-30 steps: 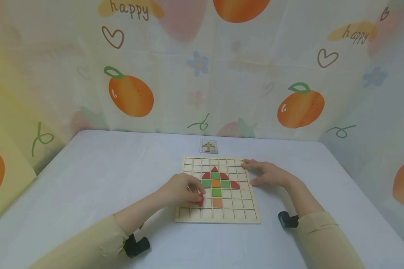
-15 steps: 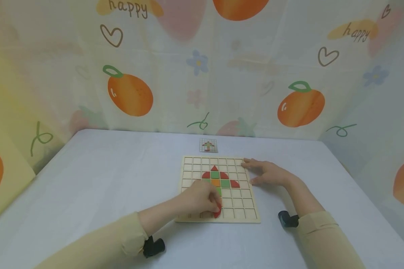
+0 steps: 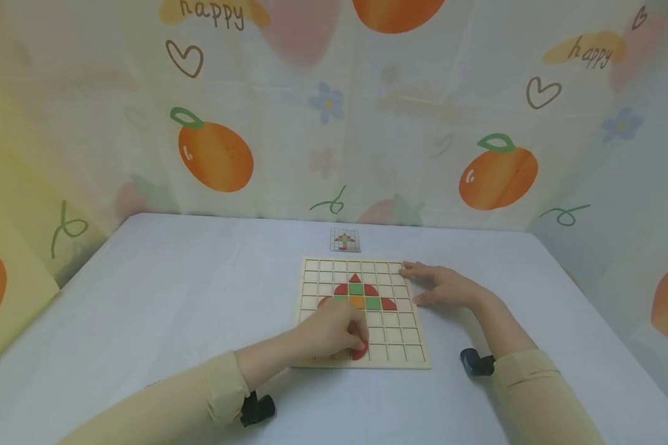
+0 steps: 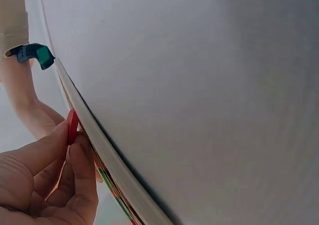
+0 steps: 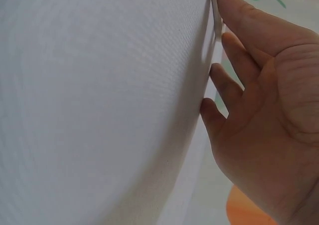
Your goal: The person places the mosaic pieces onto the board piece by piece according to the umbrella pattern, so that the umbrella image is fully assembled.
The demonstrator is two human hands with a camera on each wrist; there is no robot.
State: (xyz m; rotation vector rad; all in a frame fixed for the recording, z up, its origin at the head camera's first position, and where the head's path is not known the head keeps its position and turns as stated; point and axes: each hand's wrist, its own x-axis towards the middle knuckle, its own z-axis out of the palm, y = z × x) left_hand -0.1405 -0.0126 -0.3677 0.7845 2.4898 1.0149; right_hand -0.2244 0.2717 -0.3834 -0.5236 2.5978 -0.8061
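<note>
A wooden grid board (image 3: pixel 395 337) lies on the white table. My left hand (image 3: pixel 328 330) pinches a red piece with a curved edge (image 3: pixel 359 354) between thumb and fingers, at the board's bottom row. In the left wrist view that red piece (image 4: pixel 73 127) appears edge-on at the fingertips. Above it on the board are a red triangle (image 3: pixel 355 279), green squares (image 3: pixel 373 303), an orange square (image 3: pixel 357 302) and several red rounded pieces (image 3: pixel 388 304). The left hand hides the squares lower down. My right hand (image 3: pixel 445 287) rests at the board's right edge, fingers loosely extended.
Behind the board lies a small card (image 3: pixel 344 240) printed with a similar coloured pattern on a grid. A patterned cloth with oranges (image 3: pixel 217 157) hangs beyond the table's (image 3: pixel 200 278) far edge. Dark devices (image 3: pixel 477 363) are strapped at both wrists.
My left hand has moved right and nearer across the board with the red piece, from left of the centre column to its bottom square. The right hand stays at the board's edge.
</note>
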